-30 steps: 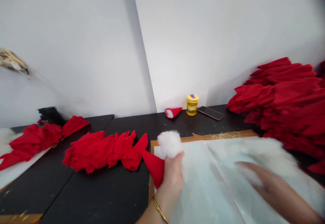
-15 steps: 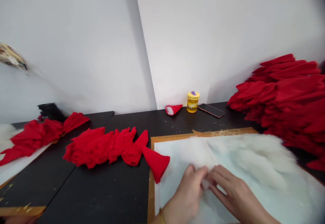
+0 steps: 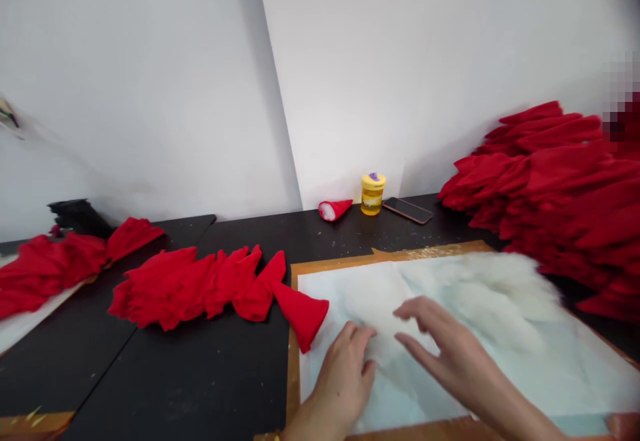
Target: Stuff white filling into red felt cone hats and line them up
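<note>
A loose tuft of white stuffing lies on the white sheet in front of me. My left hand rests at its near left edge, fingers curved and thumb apart, gripping nothing visible. Over the right side of the tuft is my right hand, with thumb and fingers spread and only air between them. Just beyond my left hand, a red cone-shaped cloth piece overlaps the sheet's left edge. A larger heap of white stuffing sits farther right on the sheet.
Gathered red cloth pieces lie left on the black table. A tall red cloth pile stands at right. Along the wall are a stuffed red cone, a yellow-lidded jar and a phone. Brown board edges the sheet.
My hands were together, fingers pinching at the white stuffing; now they are apart and the fingers have opened. The right hand has lifted away from the left. The view has shifted slightly.
</note>
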Action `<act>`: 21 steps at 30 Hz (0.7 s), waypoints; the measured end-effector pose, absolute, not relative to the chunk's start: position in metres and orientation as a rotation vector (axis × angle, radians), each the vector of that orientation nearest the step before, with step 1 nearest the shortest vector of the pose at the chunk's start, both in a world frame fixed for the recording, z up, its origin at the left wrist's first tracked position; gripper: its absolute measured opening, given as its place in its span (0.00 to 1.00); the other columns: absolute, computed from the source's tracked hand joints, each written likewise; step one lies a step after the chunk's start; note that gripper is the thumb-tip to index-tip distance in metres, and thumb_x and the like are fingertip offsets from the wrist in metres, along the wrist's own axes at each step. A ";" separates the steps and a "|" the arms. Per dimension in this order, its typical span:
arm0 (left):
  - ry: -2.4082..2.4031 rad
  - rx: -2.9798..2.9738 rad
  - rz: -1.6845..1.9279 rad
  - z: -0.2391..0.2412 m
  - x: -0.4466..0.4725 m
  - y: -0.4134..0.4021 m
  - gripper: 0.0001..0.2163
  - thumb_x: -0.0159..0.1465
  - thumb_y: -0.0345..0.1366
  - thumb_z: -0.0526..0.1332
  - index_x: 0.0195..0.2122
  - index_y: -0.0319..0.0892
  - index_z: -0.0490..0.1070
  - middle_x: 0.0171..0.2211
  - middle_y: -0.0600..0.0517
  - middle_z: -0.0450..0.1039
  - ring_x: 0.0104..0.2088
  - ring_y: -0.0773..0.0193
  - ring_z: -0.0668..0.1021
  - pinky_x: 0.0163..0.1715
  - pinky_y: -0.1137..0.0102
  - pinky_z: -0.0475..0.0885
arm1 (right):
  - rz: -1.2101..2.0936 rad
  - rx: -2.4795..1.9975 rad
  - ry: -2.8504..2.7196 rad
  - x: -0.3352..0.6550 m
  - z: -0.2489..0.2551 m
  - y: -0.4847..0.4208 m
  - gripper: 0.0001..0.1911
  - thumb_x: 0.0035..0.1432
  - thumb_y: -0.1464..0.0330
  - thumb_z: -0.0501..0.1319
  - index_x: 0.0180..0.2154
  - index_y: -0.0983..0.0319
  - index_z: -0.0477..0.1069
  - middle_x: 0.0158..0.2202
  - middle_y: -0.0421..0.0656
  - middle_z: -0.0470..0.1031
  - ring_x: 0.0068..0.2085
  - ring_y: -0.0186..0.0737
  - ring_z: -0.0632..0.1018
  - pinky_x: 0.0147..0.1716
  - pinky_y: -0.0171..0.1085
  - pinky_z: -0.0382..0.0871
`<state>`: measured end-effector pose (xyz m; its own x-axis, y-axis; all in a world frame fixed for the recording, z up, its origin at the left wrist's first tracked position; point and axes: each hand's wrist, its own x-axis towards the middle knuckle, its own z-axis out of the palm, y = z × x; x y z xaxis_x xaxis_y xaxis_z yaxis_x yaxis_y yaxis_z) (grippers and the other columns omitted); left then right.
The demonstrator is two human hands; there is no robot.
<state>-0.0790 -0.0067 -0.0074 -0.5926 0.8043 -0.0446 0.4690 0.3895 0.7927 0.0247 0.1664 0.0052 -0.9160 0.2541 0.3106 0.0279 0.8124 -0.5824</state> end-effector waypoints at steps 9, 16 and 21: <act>2.084 0.949 1.152 -0.027 -0.087 0.022 0.12 0.63 0.30 0.53 0.36 0.37 0.77 0.23 0.51 0.75 0.23 0.61 0.76 0.27 0.68 0.72 | 1.054 -0.230 -2.960 -0.028 -0.020 0.165 0.39 0.66 0.51 0.50 0.70 0.65 0.47 0.74 0.55 0.38 0.72 0.57 0.45 0.65 0.64 0.49; 2.188 0.875 1.194 -0.001 -0.104 -0.039 0.16 0.68 0.33 0.48 0.49 0.39 0.72 0.40 0.44 0.80 0.29 0.60 0.81 0.28 0.66 0.76 | 0.508 -0.058 -2.938 -0.034 -0.048 0.142 0.42 0.59 0.57 0.64 0.68 0.67 0.53 0.71 0.58 0.52 0.64 0.63 0.64 0.56 0.61 0.67; 2.878 1.323 0.861 0.022 -0.117 -0.054 0.14 0.64 0.31 0.57 0.51 0.45 0.71 0.49 0.44 0.74 0.51 0.49 0.75 0.51 0.53 0.73 | 0.245 0.019 -2.861 -0.055 -0.054 0.139 0.21 0.63 0.67 0.61 0.56 0.66 0.69 0.65 0.59 0.63 0.48 0.61 0.76 0.37 0.52 0.78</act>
<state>-0.1172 -0.0544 0.0217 -0.6669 0.6663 0.3336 0.7401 0.5400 0.4008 -0.0555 0.1388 -0.0538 -0.9637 0.0095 0.2668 -0.0359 0.9857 -0.1648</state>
